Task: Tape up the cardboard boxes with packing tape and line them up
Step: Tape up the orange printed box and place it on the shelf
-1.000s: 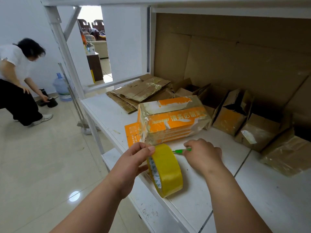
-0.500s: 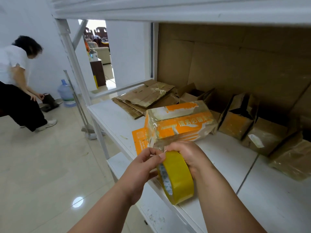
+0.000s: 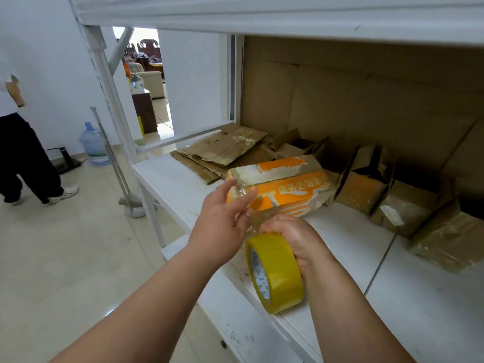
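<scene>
Blue-tinted plastic is showing at the far left, where a water jug (image 3: 93, 144) is standing on the floor beside a person in dark trousers (image 3: 23, 158); no writing on it can be read. Moving right, flattened cardboard sheets (image 3: 222, 150) are lying at the back left corner of the white shelf (image 3: 172, 179), probably parked there as stock.

Next, the left hand (image 3: 222, 218) is reaching out, its fingers spread and straight, drawing a clear strip of tape (image 3: 247, 205) up toward the near end of the orange box (image 3: 282, 189), which is lying near the front edge of the shelf. The strip seems to be clinging to the fingertips, though I cannot tell exactly where. Orange panels on the box are carrying white Chinese characters, too worn under old tape to read with certainty.

Just right of that, the right hand (image 3: 296, 237) is curling its fingers over the yellow tape roll (image 3: 276, 273), bracing it upright on the front edge so the tape can pay out; small printed marks ring its core, unreadable.

Further right, several brown boxes (image 3: 408, 213) are sitting along the back of the shelf, one bearing a white label (image 3: 392, 215) too small to read, none neatly lined up yet.
</scene>
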A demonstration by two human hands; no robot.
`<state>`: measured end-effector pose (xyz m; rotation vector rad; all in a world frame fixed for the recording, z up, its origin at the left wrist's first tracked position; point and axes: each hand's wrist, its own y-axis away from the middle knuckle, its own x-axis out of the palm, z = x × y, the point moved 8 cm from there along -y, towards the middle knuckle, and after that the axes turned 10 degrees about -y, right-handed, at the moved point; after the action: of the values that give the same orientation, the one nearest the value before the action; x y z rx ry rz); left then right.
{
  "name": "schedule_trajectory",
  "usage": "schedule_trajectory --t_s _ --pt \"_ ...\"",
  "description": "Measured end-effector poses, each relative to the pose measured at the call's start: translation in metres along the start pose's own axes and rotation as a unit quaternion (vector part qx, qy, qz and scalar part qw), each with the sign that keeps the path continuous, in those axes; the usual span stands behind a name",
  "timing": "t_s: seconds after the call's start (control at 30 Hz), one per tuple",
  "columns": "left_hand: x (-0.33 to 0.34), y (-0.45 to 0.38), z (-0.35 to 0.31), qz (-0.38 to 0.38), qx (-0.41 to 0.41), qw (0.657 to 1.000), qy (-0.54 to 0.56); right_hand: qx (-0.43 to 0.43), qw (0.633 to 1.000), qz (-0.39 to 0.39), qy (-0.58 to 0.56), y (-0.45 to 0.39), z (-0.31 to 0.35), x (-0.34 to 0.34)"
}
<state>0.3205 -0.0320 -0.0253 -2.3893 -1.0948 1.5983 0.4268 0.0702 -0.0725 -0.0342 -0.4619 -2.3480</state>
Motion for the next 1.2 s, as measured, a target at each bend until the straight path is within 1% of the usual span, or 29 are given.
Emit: schedule_trajectory --t_s 0.03,0.07,0.1,0.17,0.23,0.33,0.47,0.6,0.7,0.77,0.9,1.0,1.1,1.2 --pt "0.008 -0.004 -0.004 0.031 0.019 0.999 -0.019 -0.001 1.000 0.000 -0.004 0.001 0.000 0.000" --pt "0.014 -0.007 -0.003 0.052 0.019 0.998 -0.034 -0.001 1.000 0.000 -0.006 0.003 0.000 0.000" --pt "0.016 -0.009 0.001 0.059 0.008 0.997 -0.040 -0.002 1.000 0.000 -0.006 0.004 0.000 0.000" --pt "0.016 -0.011 0.005 0.041 -0.006 0.999 -0.034 -0.010 1.000 0.002 -0.006 0.006 0.000 -0.001" --pt "0.015 -0.011 0.003 0.023 -0.004 0.999 -0.029 -0.017 1.000 0.000 -0.009 0.006 0.000 -0.002" --pt "0.016 -0.014 0.005 0.019 -0.010 0.999 -0.027 -0.023 1.000 -0.005 -0.013 0.010 0.002 -0.002" --pt "0.016 -0.020 0.024 0.037 -0.057 0.998 -0.012 -0.018 0.999 -0.017 -0.020 0.012 0.001 -0.014" --pt "0.016 -0.024 0.024 0.060 -0.031 0.997 0.025 -0.018 0.999 -0.020 -0.032 0.012 -0.002 -0.025" --pt "0.016 -0.025 0.027 0.065 -0.030 0.997 0.018 -0.010 0.999 -0.021 -0.048 0.009 -0.004 -0.028" --pt "0.016 -0.028 0.027 0.054 -0.042 0.998 0.004 -0.010 0.998 -0.019 -0.052 0.007 -0.004 -0.027" --pt "0.018 -0.032 0.019 -0.003 -0.063 0.998 -0.022 -0.021 0.999 -0.016 -0.034 0.005 -0.002 -0.021" --pt "0.021 -0.033 0.018 -0.026 -0.057 0.997 -0.033 -0.024 0.999 -0.018 -0.034 0.002 -0.002 -0.022" --pt "0.023 -0.035 0.018 -0.024 -0.026 0.999 -0.028 -0.021 0.998 -0.025 -0.047 -0.002 -0.002 -0.028" --pt "0.023 -0.037 0.024 0.001 0.007 1.000 -0.011 -0.015 0.998 -0.029 -0.052 -0.004 -0.003 -0.029"
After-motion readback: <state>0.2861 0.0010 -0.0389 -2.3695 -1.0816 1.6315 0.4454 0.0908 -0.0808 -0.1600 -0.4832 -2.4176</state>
